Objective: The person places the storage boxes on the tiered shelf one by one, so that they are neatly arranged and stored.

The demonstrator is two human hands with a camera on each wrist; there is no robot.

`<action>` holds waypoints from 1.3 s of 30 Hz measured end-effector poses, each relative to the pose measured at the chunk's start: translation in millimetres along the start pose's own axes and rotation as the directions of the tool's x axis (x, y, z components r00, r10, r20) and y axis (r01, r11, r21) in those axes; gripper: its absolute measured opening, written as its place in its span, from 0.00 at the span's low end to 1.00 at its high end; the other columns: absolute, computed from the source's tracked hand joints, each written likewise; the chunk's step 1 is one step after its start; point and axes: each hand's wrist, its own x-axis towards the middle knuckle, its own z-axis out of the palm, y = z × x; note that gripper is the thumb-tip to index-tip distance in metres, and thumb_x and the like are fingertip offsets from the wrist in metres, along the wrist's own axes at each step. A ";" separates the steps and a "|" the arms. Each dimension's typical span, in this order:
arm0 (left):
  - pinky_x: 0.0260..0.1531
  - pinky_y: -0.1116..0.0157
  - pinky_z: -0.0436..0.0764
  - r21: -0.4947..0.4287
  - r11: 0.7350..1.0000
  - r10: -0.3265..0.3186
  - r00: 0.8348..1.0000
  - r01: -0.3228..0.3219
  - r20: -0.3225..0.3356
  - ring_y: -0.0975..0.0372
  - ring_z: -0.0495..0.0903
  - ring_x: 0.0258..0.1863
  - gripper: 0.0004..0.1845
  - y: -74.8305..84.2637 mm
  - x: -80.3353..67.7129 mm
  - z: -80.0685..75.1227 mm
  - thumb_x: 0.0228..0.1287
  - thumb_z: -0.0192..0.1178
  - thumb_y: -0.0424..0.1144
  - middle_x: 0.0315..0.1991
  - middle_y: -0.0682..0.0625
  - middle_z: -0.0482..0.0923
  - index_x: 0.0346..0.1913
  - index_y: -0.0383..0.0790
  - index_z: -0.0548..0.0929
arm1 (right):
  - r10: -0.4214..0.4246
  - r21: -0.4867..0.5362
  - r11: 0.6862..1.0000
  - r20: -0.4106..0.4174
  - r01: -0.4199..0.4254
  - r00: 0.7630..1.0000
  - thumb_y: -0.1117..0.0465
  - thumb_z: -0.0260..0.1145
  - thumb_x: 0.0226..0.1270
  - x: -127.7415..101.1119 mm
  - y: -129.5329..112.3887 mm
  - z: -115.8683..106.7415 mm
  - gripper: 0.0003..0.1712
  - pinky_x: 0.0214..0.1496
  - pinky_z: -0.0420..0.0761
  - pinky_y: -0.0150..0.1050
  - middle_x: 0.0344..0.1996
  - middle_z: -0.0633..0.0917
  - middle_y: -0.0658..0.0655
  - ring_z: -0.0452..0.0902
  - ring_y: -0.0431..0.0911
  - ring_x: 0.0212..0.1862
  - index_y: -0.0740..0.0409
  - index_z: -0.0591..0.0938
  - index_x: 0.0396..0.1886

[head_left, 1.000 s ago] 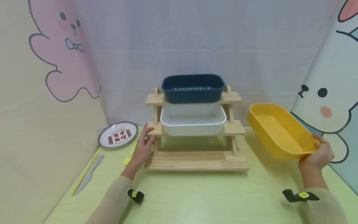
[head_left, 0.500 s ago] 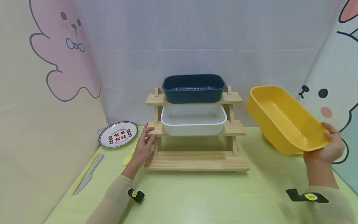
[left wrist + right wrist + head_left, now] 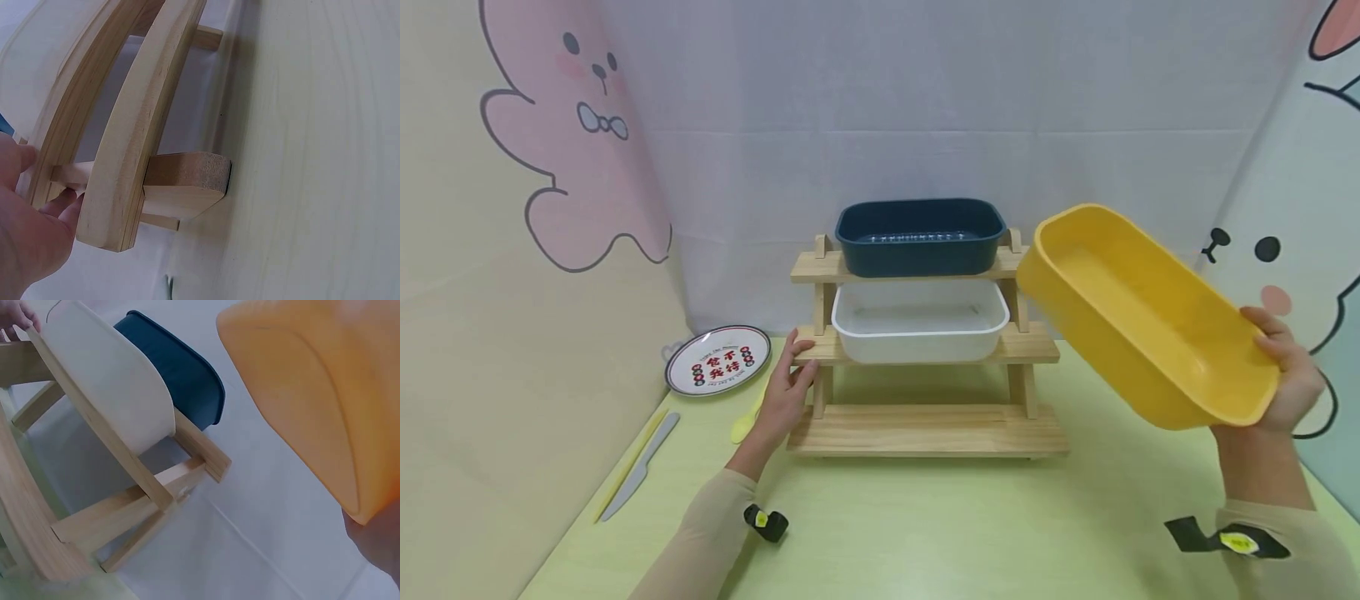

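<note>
Holding a yellow tray (image 3: 1142, 312) by its near short end in the right hand (image 3: 1288, 383), fingers curling over the rim and thumb underneath, tray tilting with its far end raised and hanging in the air clear of the table (image 3: 925, 517). Far corner of the tray overlapping, in the head view, the right end of the wooden rack (image 3: 925, 354) near its top shelf; whether touching it or not cannot be told. Lying open below and ahead of the grip, bare green table to the right of the rack, and the lowest shelf (image 3: 928, 427) standing unoccupied. Sitting on the top shelf, a dark blue tray (image 3: 920, 237); on the middle shelf, a white tray (image 3: 919, 320). Resting against the left end of the middle shelf, the left hand (image 3: 784, 387), fingers nearly straight and thumb touching the upright, gripping nothing. Lying beyond that hand, a printed plate (image 3: 717, 360), a yellow spoon (image 3: 743, 425) and a knife (image 3: 636, 468).
</note>
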 end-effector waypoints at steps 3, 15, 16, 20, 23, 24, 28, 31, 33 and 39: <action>0.58 0.70 0.76 0.005 1.000 -0.006 1.000 0.006 0.006 0.43 0.68 0.65 0.21 12.1 -3.7 2.2 0.79 0.48 0.31 0.81 0.43 0.34 0.69 0.27 0.64 | 0.056 -0.011 0.998 0.025 -0.055 0.998 0.71 0.46 0.66 -2.3 4.4 1.0 0.18 0.49 0.85 0.53 0.41 0.81 0.70 0.79 0.64 0.40 0.77 0.79 0.47; 0.60 0.68 0.75 -0.006 1.000 0.014 1.000 -0.014 -0.003 0.46 0.68 0.66 0.20 -2.6 1.3 1.0 0.79 0.49 0.34 0.81 0.48 0.35 0.68 0.31 0.65 | 0.376 -0.027 0.920 0.335 -0.390 0.864 0.73 0.39 0.73 -17.4 34.9 -2.9 0.19 0.60 0.78 0.56 0.51 0.74 0.74 0.73 0.66 0.52 0.78 0.70 0.57; 0.59 0.68 0.76 -0.007 1.000 0.015 1.000 -0.015 -0.004 0.46 0.68 0.66 0.20 -3.7 1.5 0.8 0.79 0.49 0.34 0.81 0.48 0.35 0.68 0.31 0.65 | 0.402 -0.038 0.907 0.369 -0.419 0.838 0.72 0.37 0.74 -18.8 38.8 -3.1 0.20 0.61 0.77 0.57 0.52 0.74 0.75 0.73 0.66 0.53 0.78 0.69 0.57; 0.60 0.65 0.75 -0.010 1.000 -0.005 1.000 0.005 0.003 0.44 0.67 0.66 0.20 8.3 -2.4 2.6 0.79 0.48 0.31 0.81 0.45 0.34 0.68 0.28 0.64 | 0.478 -0.090 0.870 0.392 -0.484 0.786 0.70 0.32 0.77 -27.3 54.0 -1.0 0.23 0.62 0.76 0.57 0.54 0.73 0.73 0.72 0.65 0.55 0.77 0.69 0.59; 0.60 0.64 0.76 0.006 1.000 -0.012 1.000 0.012 0.005 0.44 0.68 0.66 0.21 15.2 -5.0 4.1 0.79 0.48 0.30 0.81 0.44 0.35 0.68 0.27 0.63 | 0.534 -0.153 0.840 0.395 -0.520 0.747 0.69 0.29 0.78 -31.3 63.7 -2.9 0.26 0.63 0.76 0.55 0.55 0.74 0.71 0.73 0.63 0.57 0.74 0.70 0.60; 0.60 0.65 0.76 0.008 1.000 -0.013 1.000 0.013 0.004 0.44 0.68 0.66 0.21 16.0 -5.4 4.2 0.79 0.48 0.30 0.81 0.44 0.35 0.68 0.27 0.63 | 0.549 -0.171 0.832 0.391 -0.528 0.738 0.69 0.29 0.78 -32.4 67.1 -3.7 0.26 0.62 0.76 0.55 0.56 0.74 0.71 0.73 0.63 0.57 0.74 0.70 0.60; 0.60 0.65 0.75 0.008 1.000 -0.008 1.000 0.008 0.003 0.45 0.67 0.67 0.21 16.0 -6.1 4.0 0.79 0.48 0.31 0.81 0.44 0.35 0.69 0.27 0.64 | 0.614 -0.266 0.789 0.377 -0.555 0.693 0.68 0.27 0.79 -35.8 80.1 -8.8 0.27 0.62 0.78 0.52 0.56 0.75 0.68 0.74 0.60 0.56 0.70 0.72 0.60; 0.60 0.65 0.75 0.009 1.000 0.000 1.000 0.000 0.004 0.44 0.67 0.67 0.21 15.9 -6.6 3.9 0.79 0.48 0.30 0.81 0.42 0.35 0.69 0.27 0.64 | 0.648 -0.328 0.761 0.344 -0.560 0.680 0.67 0.27 0.80 -39.1 90.1 -13.2 0.27 0.61 0.79 0.49 0.55 0.76 0.65 0.75 0.58 0.56 0.68 0.73 0.59; 0.60 0.65 0.76 0.014 1.000 0.003 1.000 -0.003 0.003 0.44 0.68 0.66 0.21 16.2 -7.0 3.9 0.79 0.48 0.30 0.81 0.42 0.35 0.69 0.27 0.64 | 0.668 -0.370 0.740 0.314 -0.561 0.674 0.67 0.27 0.80 -41.1 96.7 -16.8 0.28 0.61 0.79 0.47 0.54 0.78 0.63 0.77 0.56 0.55 0.66 0.74 0.59; 0.58 0.68 0.77 0.033 0.999 0.006 1.000 -0.007 0.001 0.45 0.70 0.64 0.21 15.8 -6.8 3.4 0.79 0.48 0.31 0.81 0.43 0.36 0.69 0.27 0.64 | 0.706 -0.547 0.656 0.201 -0.521 0.679 0.69 0.25 0.77 -45.8 121.5 -31.0 0.30 0.54 0.83 0.43 0.49 0.81 0.58 0.80 0.50 0.50 0.60 0.76 0.54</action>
